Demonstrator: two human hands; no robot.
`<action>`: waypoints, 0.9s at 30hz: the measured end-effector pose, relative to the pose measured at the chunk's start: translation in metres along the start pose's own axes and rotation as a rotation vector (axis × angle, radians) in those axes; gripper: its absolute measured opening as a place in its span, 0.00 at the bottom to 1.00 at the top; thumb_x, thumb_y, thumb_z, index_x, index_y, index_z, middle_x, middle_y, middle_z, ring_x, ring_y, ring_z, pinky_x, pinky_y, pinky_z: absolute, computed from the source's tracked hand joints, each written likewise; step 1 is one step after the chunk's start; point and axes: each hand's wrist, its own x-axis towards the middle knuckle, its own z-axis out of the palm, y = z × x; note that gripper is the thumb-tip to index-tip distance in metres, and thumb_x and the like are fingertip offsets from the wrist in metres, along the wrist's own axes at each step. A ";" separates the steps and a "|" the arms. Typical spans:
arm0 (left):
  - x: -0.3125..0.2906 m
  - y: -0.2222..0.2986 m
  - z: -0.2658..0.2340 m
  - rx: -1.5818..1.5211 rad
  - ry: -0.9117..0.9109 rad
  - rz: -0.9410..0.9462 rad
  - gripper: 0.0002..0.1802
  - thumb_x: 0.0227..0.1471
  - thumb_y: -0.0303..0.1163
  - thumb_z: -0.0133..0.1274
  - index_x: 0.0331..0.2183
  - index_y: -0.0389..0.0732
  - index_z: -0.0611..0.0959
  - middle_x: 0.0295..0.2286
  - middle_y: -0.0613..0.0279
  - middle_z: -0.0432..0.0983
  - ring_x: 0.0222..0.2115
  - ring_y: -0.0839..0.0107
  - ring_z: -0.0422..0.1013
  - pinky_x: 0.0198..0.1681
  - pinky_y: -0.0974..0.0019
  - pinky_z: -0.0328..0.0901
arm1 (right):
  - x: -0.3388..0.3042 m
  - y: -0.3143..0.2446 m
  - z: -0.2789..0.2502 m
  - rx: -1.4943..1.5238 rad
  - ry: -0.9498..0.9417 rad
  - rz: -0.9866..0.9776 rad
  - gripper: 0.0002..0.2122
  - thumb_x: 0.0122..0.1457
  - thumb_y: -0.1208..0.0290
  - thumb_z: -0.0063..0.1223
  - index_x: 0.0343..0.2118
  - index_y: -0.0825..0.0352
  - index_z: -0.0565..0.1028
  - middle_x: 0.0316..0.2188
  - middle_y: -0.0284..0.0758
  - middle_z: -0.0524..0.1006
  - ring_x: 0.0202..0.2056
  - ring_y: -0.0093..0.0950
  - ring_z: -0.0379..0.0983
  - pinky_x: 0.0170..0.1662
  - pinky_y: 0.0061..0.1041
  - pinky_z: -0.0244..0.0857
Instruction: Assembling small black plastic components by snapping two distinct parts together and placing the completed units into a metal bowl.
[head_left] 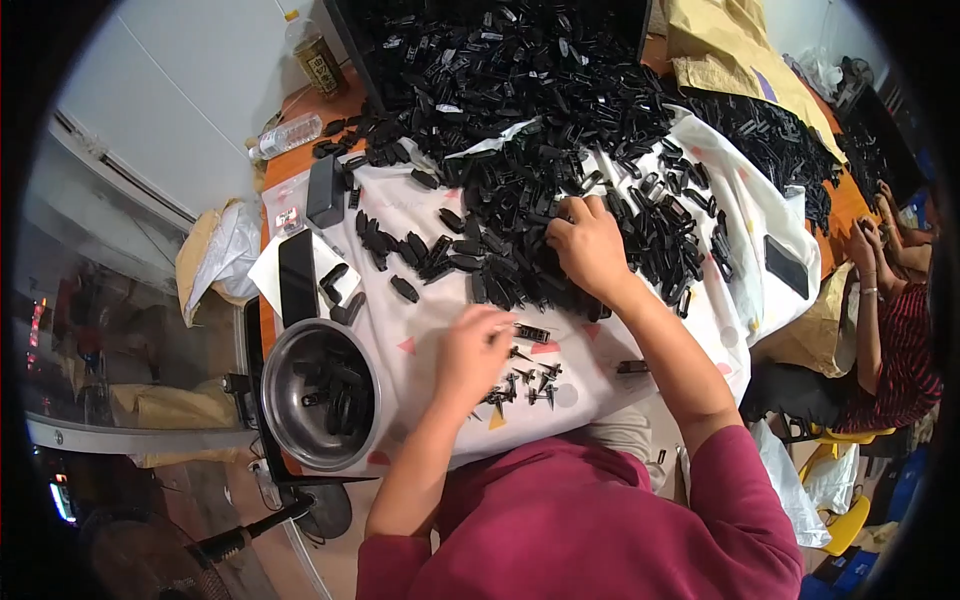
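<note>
My right hand (pixel 588 250) reaches into the near edge of a large heap of small black plastic parts (pixel 510 150). Its fingers are bent and closed, with a black part at the fingertips, partly hidden by the heap. Nearer me, my left hand (pixel 472 358) hovers over the white cloth, smeared by motion, so its grip is unclear. Just right of it lies one black part (pixel 532 334) with an open hollow. Several small dark pieces with thin pins (pixel 525 383) are scattered below that. Another black part (pixel 632 367) rests alone near the cloth's front edge.
A steel bowl (pixel 320 395) holding black parts stands at the left edge. Behind it are a dark phone (pixel 297 278) and a black box (pixel 325 190). Bottles (pixel 288 136) stand far left. Another phone (pixel 786 266) lies at right. A person (pixel 880 300) works beyond the right side.
</note>
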 end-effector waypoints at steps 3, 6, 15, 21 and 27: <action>0.003 0.008 0.013 0.429 -0.134 0.174 0.09 0.41 0.30 0.54 0.30 0.42 0.79 0.34 0.61 0.73 0.28 0.61 0.72 0.32 0.64 0.66 | -0.006 -0.005 -0.002 0.193 0.178 -0.047 0.05 0.41 0.78 0.54 0.24 0.66 0.73 0.33 0.36 0.71 0.36 0.36 0.65 0.39 0.29 0.62; 0.004 0.008 0.018 0.582 -0.242 0.237 0.10 0.40 0.31 0.53 0.30 0.42 0.79 0.33 0.60 0.72 0.29 0.61 0.71 0.30 0.62 0.65 | -0.012 -0.007 -0.011 0.357 0.217 -0.069 0.06 0.45 0.79 0.51 0.27 0.69 0.69 0.32 0.37 0.71 0.34 0.37 0.66 0.37 0.31 0.62; 0.011 0.020 0.000 -0.843 0.015 -0.304 0.17 0.46 0.26 0.54 0.41 0.36 0.74 0.25 0.69 0.70 0.20 0.82 0.63 0.22 0.79 0.61 | -0.037 -0.036 -0.032 0.815 0.059 0.089 0.07 0.49 0.81 0.49 0.33 0.70 0.68 0.33 0.39 0.71 0.35 0.31 0.69 0.39 0.24 0.62; 0.014 0.012 -0.002 -0.942 0.121 -0.340 0.17 0.45 0.27 0.55 0.40 0.36 0.74 0.25 0.67 0.71 0.19 0.81 0.64 0.21 0.78 0.62 | -0.027 -0.043 -0.029 0.750 0.072 0.133 0.16 0.43 0.79 0.57 0.39 0.66 0.72 0.33 0.37 0.73 0.33 0.29 0.71 0.37 0.22 0.64; 0.013 0.007 -0.004 -0.982 0.155 -0.345 0.17 0.45 0.26 0.56 0.39 0.35 0.74 0.25 0.66 0.71 0.19 0.80 0.65 0.20 0.77 0.62 | -0.012 -0.034 -0.026 0.886 0.182 0.104 0.14 0.45 0.79 0.55 0.38 0.65 0.74 0.47 0.39 0.68 0.50 0.30 0.60 0.52 0.29 0.53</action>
